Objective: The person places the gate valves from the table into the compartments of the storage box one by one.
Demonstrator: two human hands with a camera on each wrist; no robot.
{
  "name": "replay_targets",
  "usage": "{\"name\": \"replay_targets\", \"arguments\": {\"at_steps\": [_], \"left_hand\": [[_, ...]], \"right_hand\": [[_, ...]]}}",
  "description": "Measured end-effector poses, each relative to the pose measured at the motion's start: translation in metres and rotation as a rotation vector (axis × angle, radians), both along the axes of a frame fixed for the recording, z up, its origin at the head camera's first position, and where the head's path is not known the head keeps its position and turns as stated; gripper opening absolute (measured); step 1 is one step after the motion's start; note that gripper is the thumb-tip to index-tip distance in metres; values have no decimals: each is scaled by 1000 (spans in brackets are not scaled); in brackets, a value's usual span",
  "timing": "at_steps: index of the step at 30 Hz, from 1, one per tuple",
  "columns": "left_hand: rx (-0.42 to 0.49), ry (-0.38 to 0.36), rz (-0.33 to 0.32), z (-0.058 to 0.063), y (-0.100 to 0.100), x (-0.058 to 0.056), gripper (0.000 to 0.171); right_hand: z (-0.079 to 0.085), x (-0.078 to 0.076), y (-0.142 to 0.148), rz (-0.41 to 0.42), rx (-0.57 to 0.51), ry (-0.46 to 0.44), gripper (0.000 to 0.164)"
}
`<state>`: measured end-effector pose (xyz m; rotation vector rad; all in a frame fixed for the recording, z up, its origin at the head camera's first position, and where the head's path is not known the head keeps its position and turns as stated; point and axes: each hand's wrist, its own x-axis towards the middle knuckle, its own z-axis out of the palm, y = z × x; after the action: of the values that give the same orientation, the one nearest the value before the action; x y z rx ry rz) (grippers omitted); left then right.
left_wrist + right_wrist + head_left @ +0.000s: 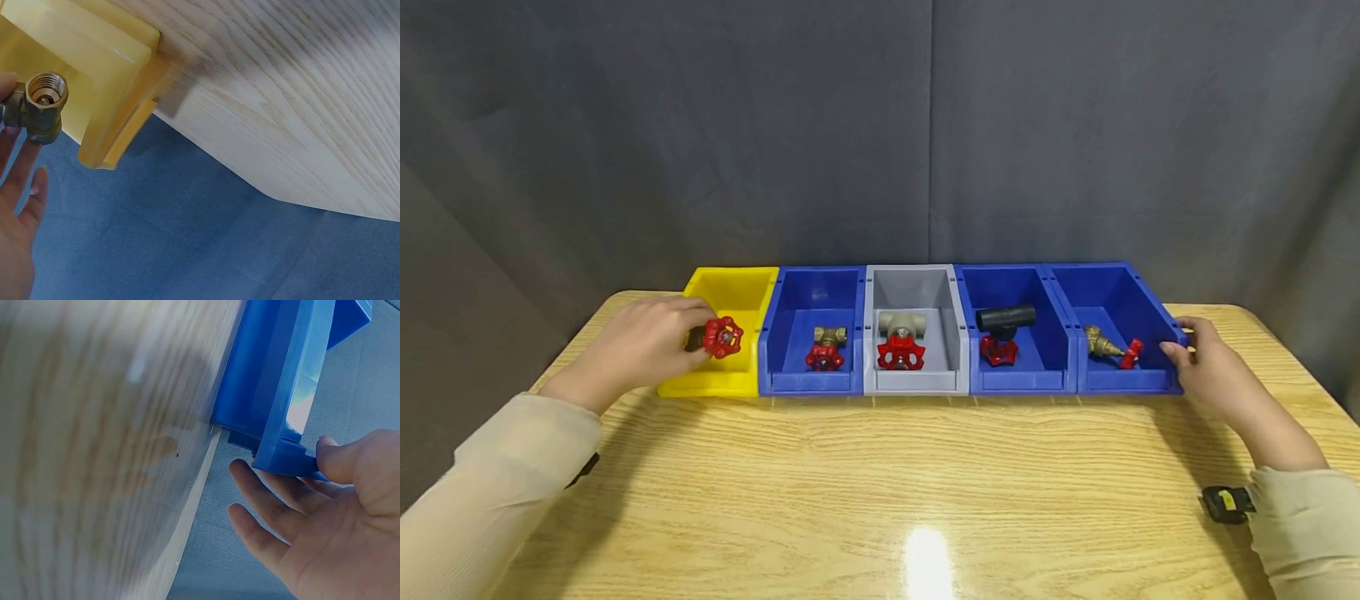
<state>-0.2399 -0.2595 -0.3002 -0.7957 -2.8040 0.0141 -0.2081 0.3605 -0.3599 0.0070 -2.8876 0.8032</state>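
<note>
My left hand (pixel 655 337) pinches a brass valve (pixel 44 103) with a red handwheel (pixel 723 337) over the yellow bin (pixel 741 292); its threaded opening shows in the left wrist view. At the row's other end, my right hand (pixel 1217 371) grips the side wall of the rightmost blue bin (pixel 1138 383), thumb on the inner side and fingers outside. That bin holds a tapered brass valve (pixel 1101 343) with a red handle (pixel 1131 353).
Between the end bins stand a blue bin with a brass valve (pixel 830 337), a grey bin (pixel 917 382) with a pale red-wheeled valve (pixel 901 327), and another blue bin with a black pipe-like valve (pixel 1006 317). The wooden table (pixel 850 475) extends in front; a dark curtain (pixel 850 125) hangs behind.
</note>
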Motion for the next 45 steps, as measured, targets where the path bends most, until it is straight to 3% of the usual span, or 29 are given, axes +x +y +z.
{"name": "replay_targets", "arguments": {"at_steps": [7,18,25,39,45], "left_hand": [[-32,-63,32,-1,2,-11,31],[-112,-66,-28,-6,6,-28,15],[-144,-106,-24,-10,8,-38,10],[-161,-263,25,-10,22,-47,13],[-152,-311,75,-12,21,-53,16]], "right_hand": [[1,0,0,-4,4,-7,51],[1,0,-2,-11,-2,-13,52],[0,1,-3,-11,-2,-16,51],[0,1,-1,-9,-3,-18,51],[2,1,-2,-18,-1,-37,52]]}}
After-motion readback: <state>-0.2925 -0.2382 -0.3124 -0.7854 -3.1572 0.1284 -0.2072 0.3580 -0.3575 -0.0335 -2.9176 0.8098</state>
